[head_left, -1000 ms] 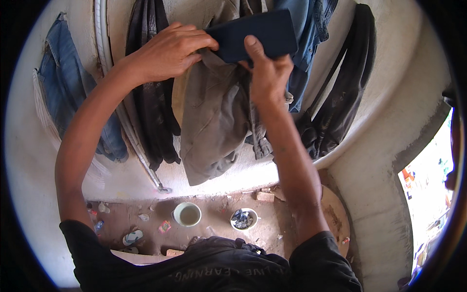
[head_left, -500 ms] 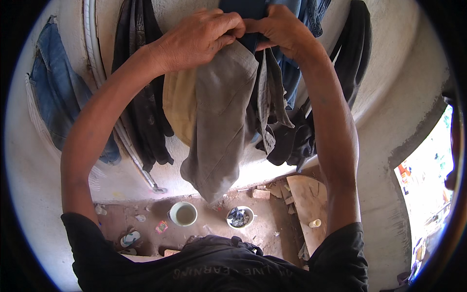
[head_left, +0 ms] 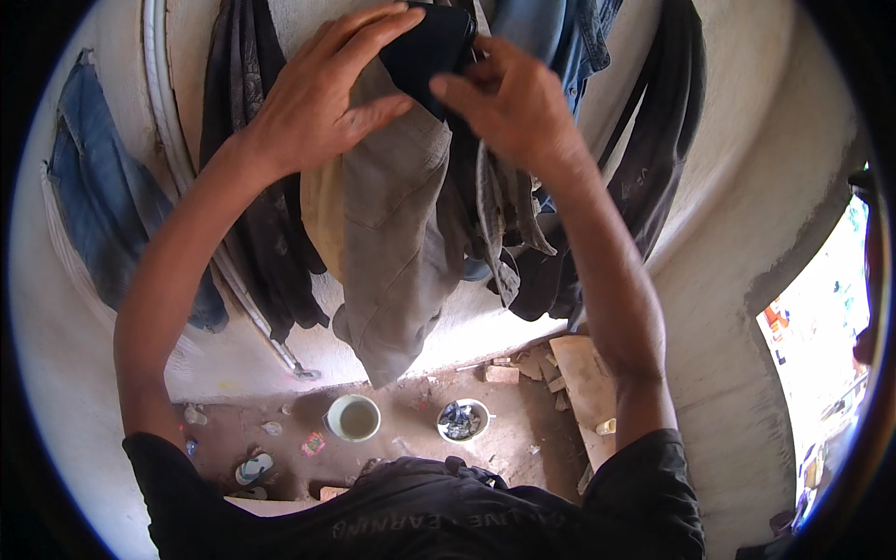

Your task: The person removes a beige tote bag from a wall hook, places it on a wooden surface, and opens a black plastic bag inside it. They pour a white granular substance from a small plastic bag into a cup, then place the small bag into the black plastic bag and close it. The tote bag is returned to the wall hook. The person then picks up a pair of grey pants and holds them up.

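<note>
Grey-brown trousers [head_left: 392,215] hang from above in front of me, seemingly by one end, their lower part tapering to a point. Over their upper part lies a folded dark navy cloth [head_left: 420,56]. My left hand [head_left: 327,93] is at that cloth's left side with fingers stretched and thumb apart, its fingertips by the cloth's upper edge. At the opposite edge my right hand [head_left: 513,103] has its fingers curled and its thumb against the navy cloth; the hand is slightly blurred. Behind the trousers shows a yellow-tan garment [head_left: 323,219].
Dark garments [head_left: 252,187] and blue denim [head_left: 103,177] hang at left, black clothes [head_left: 667,140] at right. A pipe [head_left: 173,112] runs down the wall. Below stand a bucket [head_left: 353,418] and a small pail of scraps [head_left: 463,420]; a board [head_left: 583,383] leans nearby.
My hands, close together before, have moved apart. The left hand has let go and spread its fingers. The trousers have shifted left and the navy cloth now lies over their top.
</note>
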Demonstrator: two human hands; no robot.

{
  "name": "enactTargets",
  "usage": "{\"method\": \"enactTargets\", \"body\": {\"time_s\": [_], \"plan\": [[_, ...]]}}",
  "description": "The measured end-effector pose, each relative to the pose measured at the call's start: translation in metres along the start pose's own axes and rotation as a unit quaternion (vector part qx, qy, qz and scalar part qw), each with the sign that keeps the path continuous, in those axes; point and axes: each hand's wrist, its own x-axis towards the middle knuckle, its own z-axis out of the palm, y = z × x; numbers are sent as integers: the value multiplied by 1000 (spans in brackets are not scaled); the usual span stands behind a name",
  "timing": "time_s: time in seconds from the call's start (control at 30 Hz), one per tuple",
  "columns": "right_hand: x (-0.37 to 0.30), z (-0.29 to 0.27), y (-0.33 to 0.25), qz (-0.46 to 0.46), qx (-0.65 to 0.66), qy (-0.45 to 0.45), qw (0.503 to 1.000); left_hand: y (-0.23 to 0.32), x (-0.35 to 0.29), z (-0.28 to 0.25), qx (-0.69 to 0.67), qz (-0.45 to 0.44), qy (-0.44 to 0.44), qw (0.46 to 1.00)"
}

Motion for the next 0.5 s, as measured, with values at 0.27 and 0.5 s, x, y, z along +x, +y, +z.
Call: {"method": "enactTargets", "body": {"time_s": [0.27, 0.5], "plan": [[-60, 36, 4, -28, -59, 72, 995, 7, 49, 25, 16, -123, -17, 992], [-80, 63, -3, 94, -36, 28, 995, 6, 57, 30, 66, -87, -30, 994]]}}
